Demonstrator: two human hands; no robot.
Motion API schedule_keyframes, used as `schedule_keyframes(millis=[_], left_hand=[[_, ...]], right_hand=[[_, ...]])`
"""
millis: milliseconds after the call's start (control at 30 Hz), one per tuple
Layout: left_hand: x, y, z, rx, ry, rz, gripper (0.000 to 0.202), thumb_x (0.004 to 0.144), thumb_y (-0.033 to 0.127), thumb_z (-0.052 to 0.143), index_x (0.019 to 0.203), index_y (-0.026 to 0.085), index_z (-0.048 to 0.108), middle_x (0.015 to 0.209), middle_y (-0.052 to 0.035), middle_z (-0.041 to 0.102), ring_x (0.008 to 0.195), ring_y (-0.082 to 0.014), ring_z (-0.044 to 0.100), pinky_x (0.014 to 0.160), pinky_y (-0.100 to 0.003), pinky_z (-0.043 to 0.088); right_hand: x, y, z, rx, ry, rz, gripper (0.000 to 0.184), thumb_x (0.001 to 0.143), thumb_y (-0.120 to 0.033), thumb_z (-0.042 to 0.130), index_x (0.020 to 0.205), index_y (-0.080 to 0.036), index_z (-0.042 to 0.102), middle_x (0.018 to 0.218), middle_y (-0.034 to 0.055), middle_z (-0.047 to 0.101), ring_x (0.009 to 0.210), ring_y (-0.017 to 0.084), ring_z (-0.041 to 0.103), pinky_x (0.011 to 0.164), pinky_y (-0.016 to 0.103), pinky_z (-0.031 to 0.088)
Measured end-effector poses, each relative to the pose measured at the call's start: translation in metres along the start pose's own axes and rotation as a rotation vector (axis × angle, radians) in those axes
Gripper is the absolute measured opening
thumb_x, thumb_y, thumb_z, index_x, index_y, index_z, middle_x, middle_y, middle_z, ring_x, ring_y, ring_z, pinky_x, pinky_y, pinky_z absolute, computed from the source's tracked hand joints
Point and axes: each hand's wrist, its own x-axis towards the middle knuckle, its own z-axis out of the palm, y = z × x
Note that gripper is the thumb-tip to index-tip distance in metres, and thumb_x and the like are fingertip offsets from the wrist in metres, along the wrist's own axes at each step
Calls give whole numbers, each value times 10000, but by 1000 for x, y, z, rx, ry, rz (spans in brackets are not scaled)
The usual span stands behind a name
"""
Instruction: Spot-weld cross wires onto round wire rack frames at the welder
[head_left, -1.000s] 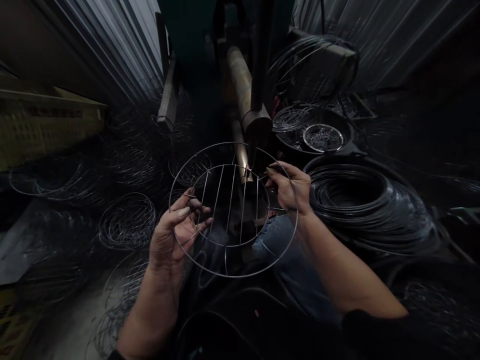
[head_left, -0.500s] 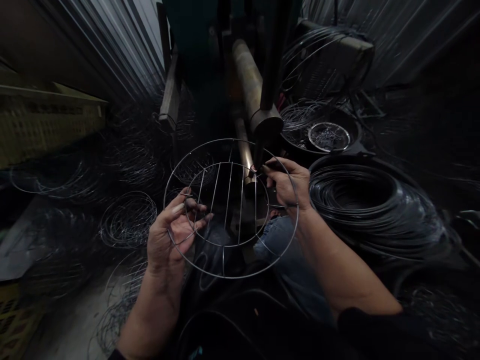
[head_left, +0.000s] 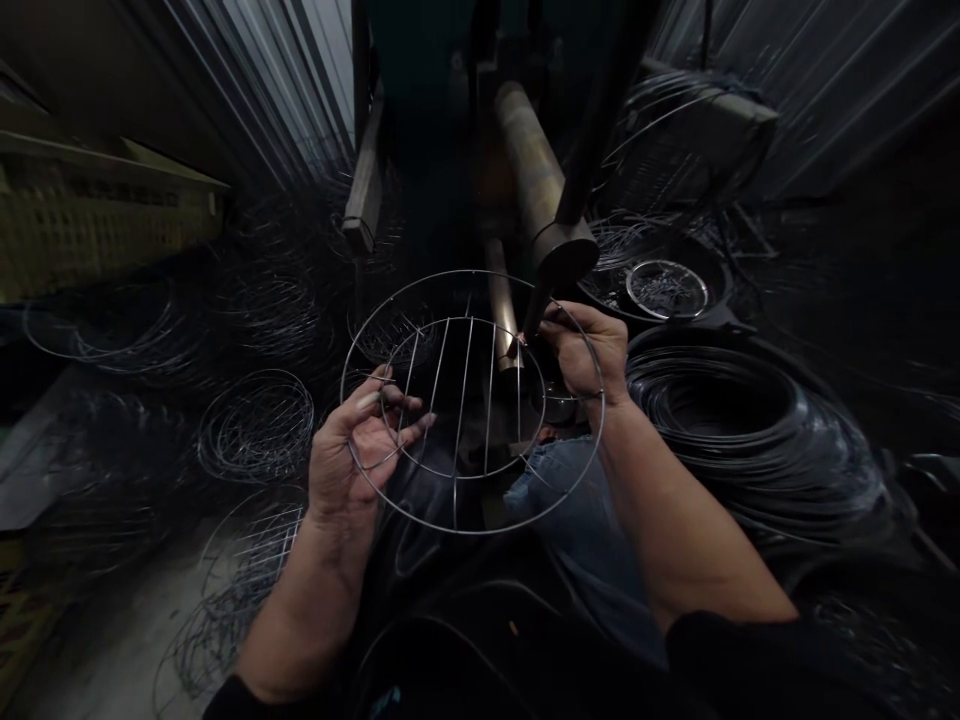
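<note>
A round wire rack (head_left: 463, 400), made of an outer ring, a smaller inner ring and several parallel bars, is held tilted in front of me. My left hand (head_left: 364, 435) grips its left side, with fingers curled around the wires. At the upper right, my right hand (head_left: 591, 350) pinches the rack near the rim; its fingertips are partly hidden. Between the hands, the inner ring meets the end of a lower brass rod (head_left: 504, 300), and a dark upper electrode (head_left: 535, 312) comes down there. A small reddish spot shows where they meet.
A thick brass cylinder (head_left: 536, 165) juts from the dark machine above the rack. To the right lies a big wire coil (head_left: 720, 430), with a bowl of small metal pieces (head_left: 667, 290) behind it. Wire rings (head_left: 255, 425) are piled at left, near a yellow crate (head_left: 97, 220).
The camera view has turned slightly, so the machine and surroundings sit a little further right. Both hands keep their hold on the rack, which stays at the rod's end.
</note>
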Motion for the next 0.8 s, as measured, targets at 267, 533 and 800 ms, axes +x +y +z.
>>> schedule_keyframes(millis=[267, 533, 800], left_hand=[[4, -3, -1, -37, -22, -3, 330, 743, 154, 614, 1070, 113, 635, 834, -54, 659, 866, -234, 656, 843, -518, 555], [1, -6, -3, -38, 10, -31, 315, 764, 153, 596, 1075, 115, 629, 838, -53, 652, 872, -225, 653, 847, -495, 556], [-4, -8, 1, -41, 23, -39, 264, 772, 142, 593, 1032, 118, 631, 832, -50, 649, 874, -215, 651, 848, -470, 560]], right_hand=[[4, 1, -1, -36, -38, 4, 88, 626, -266, 752, 663, -210, 695, 659, -24, 632, 677, 167, 619, 647, 316, 516], [7, 3, 1, -1, -57, 30, 81, 598, -242, 756, 645, -204, 702, 636, -32, 624, 638, 142, 592, 604, 288, 498], [9, 0, 1, -87, -79, 42, 143, 628, -303, 745, 591, -208, 644, 622, -28, 588, 633, 138, 591, 556, 267, 483]])
